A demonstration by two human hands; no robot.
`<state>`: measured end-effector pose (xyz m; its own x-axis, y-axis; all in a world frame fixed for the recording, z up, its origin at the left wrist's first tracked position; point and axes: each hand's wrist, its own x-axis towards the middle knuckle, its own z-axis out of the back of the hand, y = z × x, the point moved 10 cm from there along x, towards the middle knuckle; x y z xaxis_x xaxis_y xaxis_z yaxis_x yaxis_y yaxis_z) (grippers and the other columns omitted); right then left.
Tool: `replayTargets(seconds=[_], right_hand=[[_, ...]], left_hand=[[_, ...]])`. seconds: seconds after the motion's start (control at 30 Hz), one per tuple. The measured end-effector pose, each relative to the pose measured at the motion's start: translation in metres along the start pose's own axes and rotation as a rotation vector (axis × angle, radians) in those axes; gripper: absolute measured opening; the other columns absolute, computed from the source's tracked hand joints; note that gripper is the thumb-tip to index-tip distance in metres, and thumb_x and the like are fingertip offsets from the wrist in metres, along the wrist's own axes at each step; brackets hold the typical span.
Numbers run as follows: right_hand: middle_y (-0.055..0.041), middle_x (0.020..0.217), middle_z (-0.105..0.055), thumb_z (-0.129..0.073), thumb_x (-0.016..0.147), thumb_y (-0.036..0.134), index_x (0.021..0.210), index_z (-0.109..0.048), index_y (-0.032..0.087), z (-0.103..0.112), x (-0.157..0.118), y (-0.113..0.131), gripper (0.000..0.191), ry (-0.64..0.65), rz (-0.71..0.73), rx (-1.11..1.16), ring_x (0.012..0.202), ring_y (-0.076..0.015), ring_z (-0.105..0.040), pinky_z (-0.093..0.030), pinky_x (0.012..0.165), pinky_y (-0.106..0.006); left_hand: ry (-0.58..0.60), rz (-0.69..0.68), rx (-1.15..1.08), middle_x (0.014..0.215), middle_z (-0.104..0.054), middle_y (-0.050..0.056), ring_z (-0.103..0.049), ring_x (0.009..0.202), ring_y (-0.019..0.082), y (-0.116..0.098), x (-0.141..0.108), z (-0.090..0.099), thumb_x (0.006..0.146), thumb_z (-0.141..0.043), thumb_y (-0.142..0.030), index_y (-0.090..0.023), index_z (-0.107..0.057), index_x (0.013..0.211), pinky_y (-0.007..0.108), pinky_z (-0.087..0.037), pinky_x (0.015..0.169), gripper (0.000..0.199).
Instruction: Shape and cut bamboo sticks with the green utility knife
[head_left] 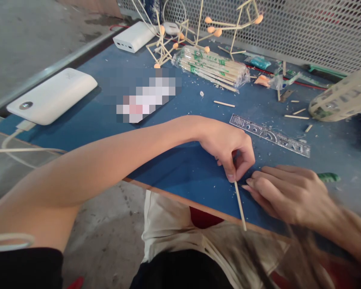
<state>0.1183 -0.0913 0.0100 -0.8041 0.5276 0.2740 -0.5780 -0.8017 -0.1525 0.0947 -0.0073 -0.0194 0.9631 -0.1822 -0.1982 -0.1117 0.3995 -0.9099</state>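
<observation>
My left hand (pixel 233 150) pinches a thin wooden stick (pixel 240 206) between thumb and fingers. The stick slants toward me, and its lower end juts past the table's front edge. Close on the right, my right hand (pixel 289 192) rests low over the table with its fingers curled closed. A thin dark tip shows by its fingertips, near the stick; what the hand holds is mostly hidden. A green object (pixel 328 177) peeks out behind the right knuckles, and I cannot tell whether it belongs to the held thing. Beyond both hands lies a clear plastic ruler (pixel 269 135).
A plastic-wrapped bundle of sticks (pixel 212 66) lies at the back, beside stick frames joined with orange blobs (pixel 218 32). White power banks (pixel 52 96) sit left, one cabled. Stick offcuts (pixel 224 104) are scattered about. A pale perforated container (pixel 343 96) is at right.
</observation>
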Motion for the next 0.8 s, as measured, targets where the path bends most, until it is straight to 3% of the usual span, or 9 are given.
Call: replayTargets(seconds=[0.17, 0.33, 0.5, 0.8], right_hand=[[0.0026, 0.072, -0.064, -0.053, 0.099, 0.015, 0.081, -0.049, 0.023, -0.0004, 0.0015, 0.0028, 0.021, 0.015, 0.014, -0.003, 0.062, -0.0154, -0.057, -0.034, 0.060, -0.035], [-0.0001, 0.082, -0.069, -0.050, 0.100, 0.013, 0.086, -0.051, 0.022, -0.0025, 0.0025, 0.0063, 0.017, 0.018, 0.029, -0.003, 0.062, -0.0154, -0.054, -0.031, 0.060, -0.036], [0.0038, 0.070, -0.060, -0.052, 0.100, 0.015, 0.082, -0.048, 0.024, -0.0024, 0.0025, 0.0056, 0.020, 0.020, 0.015, -0.003, 0.060, -0.0159, -0.051, -0.032, 0.060, -0.035], [0.0042, 0.068, -0.058, -0.053, 0.099, 0.016, 0.082, -0.048, 0.024, -0.0038, 0.0059, 0.0089, 0.019, 0.029, -0.003, -0.019, 0.059, -0.0157, -0.051, -0.030, 0.059, -0.035]], left_hand=[[-0.009, 0.015, -0.022, 0.084, -0.077, -0.001, -0.064, 0.075, 0.013, 0.0021, 0.0007, 0.0011, 0.075, -0.076, -0.024, -0.025, -0.080, 0.077, 0.024, -0.047, 0.066, 0.004], [0.015, 0.020, 0.012, 0.086, -0.077, -0.002, -0.063, 0.075, 0.012, 0.0041, 0.0015, -0.0009, 0.078, -0.075, -0.024, -0.026, -0.079, 0.080, 0.024, -0.046, 0.067, 0.005], [0.009, 0.007, 0.029, 0.086, -0.077, -0.001, -0.064, 0.075, 0.013, 0.0031, 0.0011, -0.0003, 0.078, -0.075, -0.024, -0.025, -0.079, 0.081, 0.025, -0.046, 0.066, 0.005], [-0.001, 0.020, 0.024, 0.085, -0.076, -0.001, -0.062, 0.073, 0.012, 0.0041, 0.0008, 0.0006, 0.077, -0.075, -0.026, -0.026, -0.080, 0.080, 0.025, -0.046, 0.066, 0.006]])
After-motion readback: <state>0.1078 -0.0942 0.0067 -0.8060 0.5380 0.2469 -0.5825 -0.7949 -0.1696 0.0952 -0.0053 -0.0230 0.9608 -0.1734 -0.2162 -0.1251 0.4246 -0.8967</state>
